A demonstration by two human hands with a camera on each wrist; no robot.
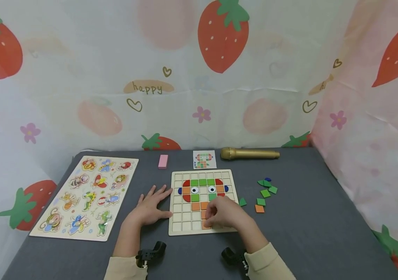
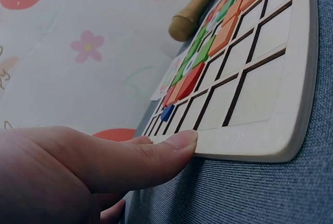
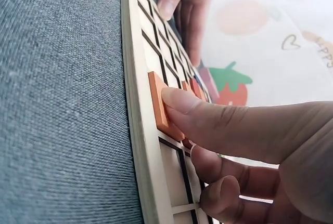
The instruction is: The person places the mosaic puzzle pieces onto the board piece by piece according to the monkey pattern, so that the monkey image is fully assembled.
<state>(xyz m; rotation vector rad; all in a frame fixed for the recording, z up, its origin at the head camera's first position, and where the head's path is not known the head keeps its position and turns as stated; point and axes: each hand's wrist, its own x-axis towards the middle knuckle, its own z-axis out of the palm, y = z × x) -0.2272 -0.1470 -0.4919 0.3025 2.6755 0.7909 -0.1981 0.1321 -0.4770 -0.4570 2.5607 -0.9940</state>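
Observation:
A wooden grid board [image 1: 181, 226] lies in the middle of the table, partly filled with red, green, orange and blue tiles and two eye tiles. At its bottom row my right hand [image 1: 227, 212] holds an orange square tile [image 3: 160, 110], thumb on its face and the other fingers curled beside it. The tile stands slightly proud of its cell. My left hand [image 1: 148, 208] lies spread on the table left of the board. Its thumb [image 2: 179, 141] touches the board's edge. The right hand hides some cells in the head view.
Loose green tiles [image 1: 265, 193], an orange tile [image 1: 260, 209] and a blue piece [image 1: 267, 179] lie right of the board. Behind it are a pattern card [image 1: 204, 160], a pink block [image 1: 163, 161] and a gold microphone [image 1: 251, 154]. An insect puzzle board [image 1: 90, 198] lies at left.

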